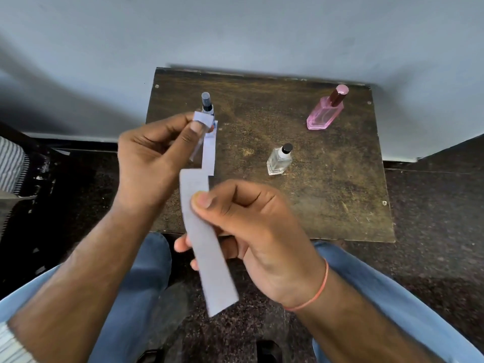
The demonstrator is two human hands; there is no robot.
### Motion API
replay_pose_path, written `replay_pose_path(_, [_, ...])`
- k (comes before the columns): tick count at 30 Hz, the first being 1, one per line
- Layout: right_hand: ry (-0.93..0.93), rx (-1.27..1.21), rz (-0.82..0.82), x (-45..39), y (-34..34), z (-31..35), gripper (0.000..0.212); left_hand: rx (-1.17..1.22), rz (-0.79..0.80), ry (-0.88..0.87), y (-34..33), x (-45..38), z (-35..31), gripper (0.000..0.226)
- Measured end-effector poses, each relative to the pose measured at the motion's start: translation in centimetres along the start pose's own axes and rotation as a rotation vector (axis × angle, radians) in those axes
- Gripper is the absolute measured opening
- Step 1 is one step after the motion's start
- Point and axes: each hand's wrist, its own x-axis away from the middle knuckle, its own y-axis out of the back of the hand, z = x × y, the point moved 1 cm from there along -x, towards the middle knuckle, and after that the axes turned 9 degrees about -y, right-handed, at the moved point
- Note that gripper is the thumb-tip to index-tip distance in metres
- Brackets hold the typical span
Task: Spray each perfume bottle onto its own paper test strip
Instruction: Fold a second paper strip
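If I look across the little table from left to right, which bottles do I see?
Dark-capped spray bottle behind the left hand → small clear bottle → pink bottle.

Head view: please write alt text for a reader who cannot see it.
Each hand, left hand and right hand, pinches a paper strip above a dark wooden table holding three perfume bottles.
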Motion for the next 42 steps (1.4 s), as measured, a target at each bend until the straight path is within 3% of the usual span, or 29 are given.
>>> replay_pose_path(5, [0.155,0.158,-0.092,0.2,1.6,1.2,0.017,0.072,-0.005,0.121,-1.1,0.2,0.1,0.009])
replay_pose_path(9, [0.327,0.261,-0.197,0.6,4.3,3.5,0.018,0.099,-0.041,0.158,-1.1,-0.3,0.2,0.016])
replay_pose_path(16, [0.490,0.403,-0.583,1.6,11.3,7.1,0.018,0.088,-0.033,0.219,-1.6,-0.2,0.3,0.016])
replay_pose_path(21, [0.459,0.556,-0.750,2.6,14.9,7.8,0.022,0.098,0.028,0.266,-2.1,0.1,0.6,0.011])
replay_pose_path(34, [0.107,1.102,-1.022,2.8,21.2,7.9,0.017,0.070,0.037,0.353,-3.2,0.3,0.2,0.013])
replay_pose_path(42, [0.065,1.306,-1.158,3.4,21.5,8.5,0.024,0.049,0.117,0.410,-3.2,0.3,0.3,0.011])
